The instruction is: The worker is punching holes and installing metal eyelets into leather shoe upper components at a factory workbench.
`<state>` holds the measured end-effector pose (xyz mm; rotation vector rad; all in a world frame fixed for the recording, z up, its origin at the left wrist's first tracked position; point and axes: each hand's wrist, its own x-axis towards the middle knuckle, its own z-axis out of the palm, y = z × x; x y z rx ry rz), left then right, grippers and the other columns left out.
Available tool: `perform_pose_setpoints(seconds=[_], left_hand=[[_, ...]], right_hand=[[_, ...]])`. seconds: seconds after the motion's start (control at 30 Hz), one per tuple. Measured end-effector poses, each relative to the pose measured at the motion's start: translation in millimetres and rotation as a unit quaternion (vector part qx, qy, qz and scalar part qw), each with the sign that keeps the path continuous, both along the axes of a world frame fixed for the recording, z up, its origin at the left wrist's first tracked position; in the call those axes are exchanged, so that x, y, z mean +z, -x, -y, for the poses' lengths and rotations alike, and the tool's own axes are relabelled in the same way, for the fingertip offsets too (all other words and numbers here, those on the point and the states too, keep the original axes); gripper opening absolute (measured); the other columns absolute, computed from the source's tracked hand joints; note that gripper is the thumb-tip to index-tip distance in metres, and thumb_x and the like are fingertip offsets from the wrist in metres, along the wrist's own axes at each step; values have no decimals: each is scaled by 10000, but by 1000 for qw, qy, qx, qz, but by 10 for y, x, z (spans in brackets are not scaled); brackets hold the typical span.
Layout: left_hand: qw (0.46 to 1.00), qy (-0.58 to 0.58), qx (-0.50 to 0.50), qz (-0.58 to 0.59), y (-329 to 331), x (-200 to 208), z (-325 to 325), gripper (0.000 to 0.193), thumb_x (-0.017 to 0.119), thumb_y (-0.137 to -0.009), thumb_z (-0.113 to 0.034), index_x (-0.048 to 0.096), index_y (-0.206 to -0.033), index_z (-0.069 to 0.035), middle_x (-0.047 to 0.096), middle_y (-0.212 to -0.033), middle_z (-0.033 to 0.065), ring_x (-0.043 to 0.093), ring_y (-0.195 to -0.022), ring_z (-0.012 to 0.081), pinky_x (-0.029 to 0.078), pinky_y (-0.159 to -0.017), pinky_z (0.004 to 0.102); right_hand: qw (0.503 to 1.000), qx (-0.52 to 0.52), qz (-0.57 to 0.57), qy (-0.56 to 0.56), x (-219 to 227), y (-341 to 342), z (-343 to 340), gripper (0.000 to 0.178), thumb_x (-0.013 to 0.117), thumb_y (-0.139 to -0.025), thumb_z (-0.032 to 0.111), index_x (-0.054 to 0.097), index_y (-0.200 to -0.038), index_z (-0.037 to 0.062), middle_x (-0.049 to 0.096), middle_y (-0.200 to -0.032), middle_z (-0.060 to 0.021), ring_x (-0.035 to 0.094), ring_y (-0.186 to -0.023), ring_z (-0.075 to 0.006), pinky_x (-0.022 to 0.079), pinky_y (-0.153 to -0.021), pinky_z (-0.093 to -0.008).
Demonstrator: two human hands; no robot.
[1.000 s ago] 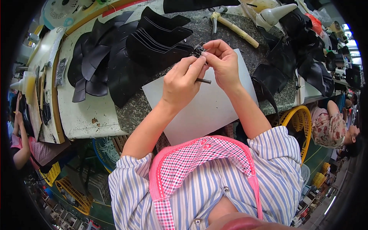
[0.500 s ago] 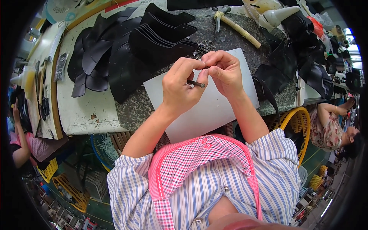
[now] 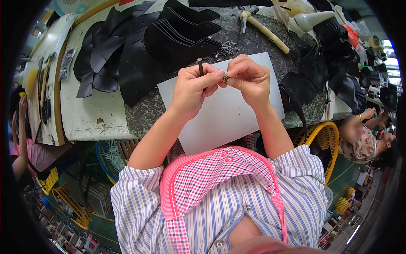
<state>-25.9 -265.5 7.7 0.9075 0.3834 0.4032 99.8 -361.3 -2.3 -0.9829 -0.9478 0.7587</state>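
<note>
Above a white board (image 3: 224,120), my two hands meet fingertip to fingertip. My left hand (image 3: 191,88) is closed round a slim dark metal rod (image 3: 201,67), which looks like a punch and stands upright between its fingers. Its thumb and forefinger also touch a tiny metal piece (image 3: 226,78), too small to name. My right hand (image 3: 252,80) pinches this same piece between thumb and forefinger, the other fingers curled. Just beyond my hands, a heap of small metal pieces (image 3: 227,49) lies on the dark stone slab (image 3: 146,120).
Black cut leather pieces (image 3: 146,72) lie stacked at the left, with more black pieces (image 3: 298,89) at the right. A hammer (image 3: 267,34) with a wooden handle lies at the back, near a white nozzled bottle (image 3: 311,20). Beneath the right table edge is a yellow basket (image 3: 334,144).
The rod in my left hand has swung from pointing toward me to standing upright, far end up. My left hand has turned and shifted slightly left; my right hand stays at the fingertips.
</note>
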Motion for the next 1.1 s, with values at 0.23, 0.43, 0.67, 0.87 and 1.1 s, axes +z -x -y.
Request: perform_pose_setpoints(seconds=[0.23,0.43,0.67,0.87,1.1], left_hand=[[984,173,-28,-11,19,-17,-12,149,577,-800,-162,560,-777,-16,546,-635,49,382,-480,53,275,-427,171],[954,-268,120,-55,170,-14,-30,291,668,-722,-160,581,-969,-32,533,-718,9,351,-485,24,295,-434,158],[913,-386,123,-54,172,-33,-38,350,729,-638,-122,620,-966,-62,531,-760,-8,375,-518,15,308,-430,160],[945,-317,40,-70,234,-15,-161,274,714,-640,-115,627,-884,-25,492,-696,-25,369,-516,16,316,-443,170],[883,-453,-14,-124,308,106,-270,220,688,-647,-135,620,-827,-27,534,-693,10,450,-537,76,378,-477,211]], right_hand=[[999,24,-20,27,-1,45,-47,131,595,-716,-68,588,-834,-13,523,-784,-32,495,-712,-82,447,-625,-208],[997,47,-31,62,9,23,-98,139,532,-784,-22,561,-920,-18,566,-778,-64,528,-678,-98,421,-598,-201],[989,55,-126,63,-21,178,-127,160,575,-766,25,554,-924,12,611,-822,-77,585,-760,-123,442,-600,-203],[985,79,-115,101,-54,162,-115,124,585,-759,23,533,-871,24,607,-830,-69,587,-746,-118,448,-621,-213],[983,46,-55,167,27,227,-89,133,634,-714,28,557,-822,37,610,-752,-25,567,-690,-71,423,-565,-181]])
